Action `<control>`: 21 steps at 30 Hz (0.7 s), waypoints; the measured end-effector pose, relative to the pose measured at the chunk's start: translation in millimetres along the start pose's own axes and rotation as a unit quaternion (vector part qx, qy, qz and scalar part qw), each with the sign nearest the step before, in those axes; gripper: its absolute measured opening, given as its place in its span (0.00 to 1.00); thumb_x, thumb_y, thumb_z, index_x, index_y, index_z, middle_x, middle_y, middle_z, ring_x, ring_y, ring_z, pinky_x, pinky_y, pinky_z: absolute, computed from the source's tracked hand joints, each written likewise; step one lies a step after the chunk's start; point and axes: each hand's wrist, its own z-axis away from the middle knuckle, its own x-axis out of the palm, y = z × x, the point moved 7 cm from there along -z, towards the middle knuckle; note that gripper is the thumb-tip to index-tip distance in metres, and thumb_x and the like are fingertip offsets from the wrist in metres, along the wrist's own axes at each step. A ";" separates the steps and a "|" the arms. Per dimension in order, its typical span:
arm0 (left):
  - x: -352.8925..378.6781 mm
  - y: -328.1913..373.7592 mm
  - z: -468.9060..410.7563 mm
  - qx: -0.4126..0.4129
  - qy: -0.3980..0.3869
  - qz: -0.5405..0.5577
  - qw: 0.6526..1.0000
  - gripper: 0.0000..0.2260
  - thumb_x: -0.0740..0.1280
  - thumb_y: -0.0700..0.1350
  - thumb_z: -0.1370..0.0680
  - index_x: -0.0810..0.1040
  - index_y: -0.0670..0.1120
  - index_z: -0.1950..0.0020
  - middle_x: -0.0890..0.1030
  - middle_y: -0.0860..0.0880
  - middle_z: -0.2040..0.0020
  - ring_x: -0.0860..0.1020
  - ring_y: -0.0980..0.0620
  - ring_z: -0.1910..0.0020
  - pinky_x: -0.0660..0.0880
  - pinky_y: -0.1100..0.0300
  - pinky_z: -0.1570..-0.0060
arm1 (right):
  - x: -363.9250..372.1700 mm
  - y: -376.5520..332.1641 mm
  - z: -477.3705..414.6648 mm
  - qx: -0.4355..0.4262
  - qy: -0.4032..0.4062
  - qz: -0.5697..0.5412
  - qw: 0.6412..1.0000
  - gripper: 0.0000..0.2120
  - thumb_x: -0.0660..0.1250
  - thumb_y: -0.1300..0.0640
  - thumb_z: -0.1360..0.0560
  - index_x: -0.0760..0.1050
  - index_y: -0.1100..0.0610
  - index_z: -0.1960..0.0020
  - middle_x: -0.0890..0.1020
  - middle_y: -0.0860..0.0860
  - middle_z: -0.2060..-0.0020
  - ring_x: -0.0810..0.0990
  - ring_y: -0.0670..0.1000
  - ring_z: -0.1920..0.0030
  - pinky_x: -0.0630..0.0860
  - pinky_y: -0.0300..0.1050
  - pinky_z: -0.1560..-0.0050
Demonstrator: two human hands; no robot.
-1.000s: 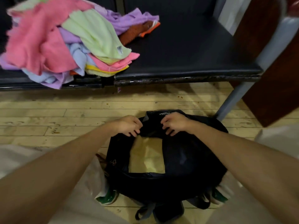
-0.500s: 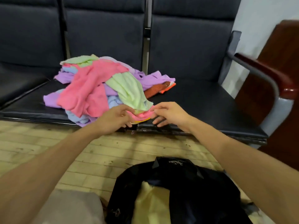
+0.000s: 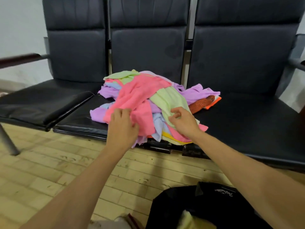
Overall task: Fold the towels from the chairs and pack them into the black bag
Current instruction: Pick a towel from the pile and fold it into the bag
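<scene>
One rumpled fleecy pile (image 3: pixel 157 121): left hand (image 3: pixel 122 125) grips its pink towel (image 3: pixel 137 96), right hand (image 3: pixel 183 121) pinches its limp green towel (image 3: pixel 170 100).

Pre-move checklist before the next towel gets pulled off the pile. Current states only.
1. Left hand touches pink towel: ok.
2. Right hand grips green towel: cannot tell; its fingers are curled over the towel.
3. One towel singled out: not ok. The hands are on different towels, and the green overlaps the pink.
4. Pile secure on seat: not ok. Its front hangs over the seat's edge.
5. Bag open: ok. A pale cloth shows inside.
6. Bare seat to fold on: ok, right of the pile.
</scene>
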 end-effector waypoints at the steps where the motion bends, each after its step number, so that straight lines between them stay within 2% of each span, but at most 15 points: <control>1: -1.4 -6.6 -1.8 -0.031 0.007 -0.014 0.999 0.21 0.65 0.38 0.26 0.69 0.36 0.35 0.69 0.38 0.39 0.67 0.39 0.39 0.66 0.47 0.43 | 2.7 0.7 0.1 0.002 0.001 0.005 1.000 0.16 0.66 0.59 0.24 0.73 0.56 0.36 0.74 0.45 0.60 0.74 0.48 0.53 0.66 0.39 0.54; 5: 3.9 -26.1 -3.5 -0.120 -0.004 -0.012 0.993 0.20 0.65 0.41 0.24 0.66 0.35 0.36 0.67 0.36 0.37 0.65 0.37 0.37 0.67 0.45 0.42 | 5.7 -1.1 2.3 0.007 -0.003 0.013 1.000 0.17 0.65 0.60 0.24 0.72 0.57 0.36 0.74 0.47 0.59 0.74 0.48 0.53 0.66 0.41 0.58; 8: 5.6 -34.8 -7.2 -0.137 0.012 0.032 0.990 0.13 0.63 0.38 0.24 0.69 0.33 0.42 0.72 0.34 0.43 0.70 0.35 0.42 0.68 0.46 0.47 | 6.0 -8.7 5.5 0.008 -0.021 0.025 0.999 0.17 0.65 0.61 0.24 0.71 0.56 0.35 0.74 0.48 0.55 0.74 0.50 0.50 0.66 0.40 0.55; 10: 4.8 -31.0 -8.0 -0.115 0.011 0.022 0.993 0.04 0.62 0.37 0.24 0.72 0.36 0.53 0.74 0.36 0.54 0.74 0.36 0.50 0.67 0.50 0.57 | 7.0 -14.3 8.9 0.003 -0.030 0.028 0.999 0.18 0.65 0.61 0.24 0.70 0.55 0.34 0.74 0.48 0.55 0.74 0.50 0.49 0.67 0.41 0.53; 12: 2.1 -23.5 -10.0 -0.086 0.031 0.039 0.995 0.07 0.62 0.38 0.23 0.70 0.40 0.61 0.72 0.40 0.61 0.73 0.40 0.58 0.62 0.52 0.62 | 8.9 -18.2 12.7 -0.001 -0.043 0.029 0.999 0.20 0.65 0.60 0.24 0.67 0.54 0.33 0.75 0.47 0.55 0.75 0.51 0.50 0.70 0.44 0.51; 15: -4.0 -4.1 -13.6 -0.040 0.042 0.085 0.995 0.14 0.66 0.40 0.23 0.66 0.43 0.67 0.70 0.45 0.66 0.67 0.46 0.64 0.61 0.55 0.64 | 8.2 -18.5 18.2 0.005 -0.059 0.026 0.998 0.23 0.65 0.59 0.24 0.65 0.53 0.31 0.75 0.45 0.57 0.77 0.53 0.49 0.74 0.50 0.46; 18: -6.1 31.4 -11.3 0.032 0.009 0.097 0.995 0.21 0.68 0.40 0.24 0.61 0.48 0.72 0.63 0.51 0.71 0.64 0.48 0.64 0.52 0.54 0.65 | 1.7 -22.7 22.3 -0.011 -0.033 0.034 0.999 0.24 0.65 0.57 0.23 0.63 0.54 0.29 0.74 0.48 0.48 0.75 0.53 0.45 0.72 0.47 0.45; 21: -8.3 60.8 -7.5 0.051 -0.017 0.167 0.985 0.18 0.67 0.41 0.23 0.64 0.47 0.69 0.65 0.52 0.67 0.64 0.50 0.60 0.54 0.57 0.63 | -11.3 -35.3 23.1 -0.032 0.040 0.034 0.998 0.20 0.63 0.55 0.22 0.67 0.56 0.31 0.75 0.53 0.43 0.75 0.52 0.43 0.68 0.44 0.48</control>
